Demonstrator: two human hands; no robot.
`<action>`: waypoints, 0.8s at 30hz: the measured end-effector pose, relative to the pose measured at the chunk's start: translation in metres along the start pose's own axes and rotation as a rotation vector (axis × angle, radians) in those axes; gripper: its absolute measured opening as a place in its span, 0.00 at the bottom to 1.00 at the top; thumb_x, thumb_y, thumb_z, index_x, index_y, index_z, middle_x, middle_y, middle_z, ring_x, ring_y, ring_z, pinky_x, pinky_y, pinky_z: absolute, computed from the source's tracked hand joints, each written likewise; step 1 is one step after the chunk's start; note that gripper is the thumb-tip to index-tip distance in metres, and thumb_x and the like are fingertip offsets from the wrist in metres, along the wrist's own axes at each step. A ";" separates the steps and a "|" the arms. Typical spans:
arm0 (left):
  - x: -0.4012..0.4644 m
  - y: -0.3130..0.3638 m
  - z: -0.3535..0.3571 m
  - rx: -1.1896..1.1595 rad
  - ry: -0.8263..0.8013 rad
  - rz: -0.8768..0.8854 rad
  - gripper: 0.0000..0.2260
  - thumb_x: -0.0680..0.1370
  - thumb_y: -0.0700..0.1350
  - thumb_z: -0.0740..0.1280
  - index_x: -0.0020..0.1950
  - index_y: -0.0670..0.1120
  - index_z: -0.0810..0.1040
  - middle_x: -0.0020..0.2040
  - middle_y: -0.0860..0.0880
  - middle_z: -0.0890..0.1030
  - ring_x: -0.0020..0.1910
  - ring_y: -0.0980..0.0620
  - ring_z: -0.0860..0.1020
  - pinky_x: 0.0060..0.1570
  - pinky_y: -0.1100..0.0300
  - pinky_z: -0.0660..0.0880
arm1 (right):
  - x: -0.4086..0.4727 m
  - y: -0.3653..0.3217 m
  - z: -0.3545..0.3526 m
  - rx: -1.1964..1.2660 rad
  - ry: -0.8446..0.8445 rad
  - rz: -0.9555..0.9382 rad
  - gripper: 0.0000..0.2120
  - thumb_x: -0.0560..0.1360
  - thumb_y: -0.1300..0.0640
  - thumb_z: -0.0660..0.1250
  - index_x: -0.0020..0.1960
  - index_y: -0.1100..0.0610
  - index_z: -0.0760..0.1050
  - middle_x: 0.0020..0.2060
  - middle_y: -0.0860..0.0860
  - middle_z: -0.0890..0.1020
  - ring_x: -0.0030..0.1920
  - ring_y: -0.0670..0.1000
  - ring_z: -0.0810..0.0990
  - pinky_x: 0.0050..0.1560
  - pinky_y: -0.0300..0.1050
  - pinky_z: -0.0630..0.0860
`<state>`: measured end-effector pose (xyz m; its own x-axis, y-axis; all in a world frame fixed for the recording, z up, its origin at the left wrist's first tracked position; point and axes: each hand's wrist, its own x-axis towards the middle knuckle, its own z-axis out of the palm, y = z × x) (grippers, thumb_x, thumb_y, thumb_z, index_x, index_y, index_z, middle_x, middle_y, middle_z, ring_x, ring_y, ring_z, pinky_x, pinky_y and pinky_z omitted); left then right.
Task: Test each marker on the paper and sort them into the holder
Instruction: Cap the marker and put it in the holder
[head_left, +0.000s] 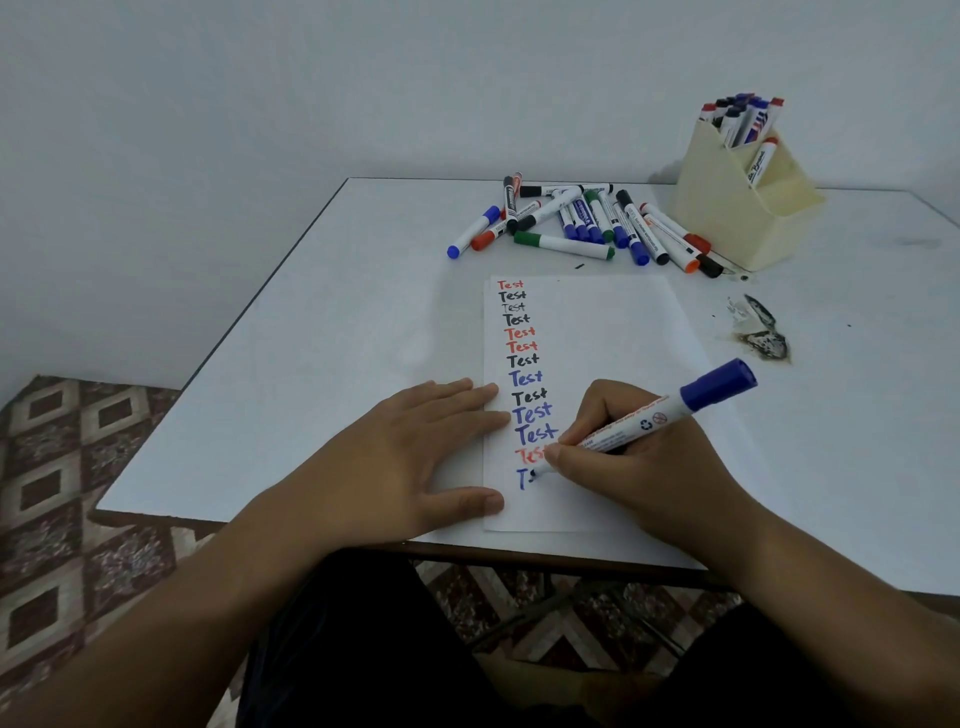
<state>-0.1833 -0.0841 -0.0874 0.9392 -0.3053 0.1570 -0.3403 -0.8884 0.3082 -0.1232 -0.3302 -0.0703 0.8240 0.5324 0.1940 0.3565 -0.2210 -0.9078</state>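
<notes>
Nearest, the person's dark-clothed lap shows below the table (322, 332) edge, with a patterned floor (67, 493) to the left. The left hand (415, 452) lies flat on the table, fingers straight and close together, thumb out to the side; its fingertips and thumb tip rest on the left edge of the paper (613, 332), pinning it. The right hand (634, 457) pinches a blue marker (654, 418) between thumb and curled fingers, tip on the paper at the bottom of a column of "Test" words in red, black and blue. A blue "T" and part of the next letter show at the tip. The blue cap sits on the marker's back end, pointing up and to the right.

Right of the paper lies a dark stain (763, 338) on the table. Beyond the paper's top edge is a loose pile of markers (582, 221), with blue, black, red, green and orange caps, lying across one another. Just right of the pile stands the cream holder (727, 208), its tall rear compartment packed with upright markers, and one red-capped marker (762, 161) leaning in a lower compartment. A plain wall (363, 78) rises behind.
</notes>
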 end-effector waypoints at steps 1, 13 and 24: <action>0.000 0.000 0.000 0.003 -0.003 0.003 0.33 0.75 0.72 0.59 0.76 0.59 0.65 0.78 0.60 0.59 0.77 0.64 0.54 0.76 0.51 0.57 | 0.000 0.000 0.000 0.004 -0.010 -0.003 0.11 0.71 0.61 0.78 0.35 0.59 0.76 0.30 0.54 0.78 0.30 0.45 0.72 0.31 0.37 0.66; 0.000 0.001 -0.003 0.017 -0.055 -0.002 0.32 0.75 0.73 0.58 0.77 0.63 0.61 0.79 0.62 0.55 0.77 0.65 0.50 0.77 0.54 0.53 | 0.000 0.000 0.000 0.008 0.024 0.011 0.11 0.71 0.64 0.77 0.35 0.61 0.76 0.29 0.49 0.78 0.30 0.42 0.72 0.31 0.34 0.67; 0.000 0.001 -0.004 0.019 -0.059 -0.004 0.32 0.75 0.74 0.57 0.77 0.63 0.62 0.79 0.63 0.55 0.77 0.65 0.50 0.77 0.53 0.54 | 0.000 0.000 -0.001 0.010 0.095 0.029 0.11 0.71 0.64 0.76 0.35 0.62 0.75 0.29 0.51 0.77 0.30 0.42 0.72 0.32 0.34 0.68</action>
<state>-0.1841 -0.0837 -0.0837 0.9418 -0.3208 0.1000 -0.3360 -0.8958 0.2908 -0.1231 -0.3309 -0.0699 0.8720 0.4461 0.2017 0.3282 -0.2270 -0.9169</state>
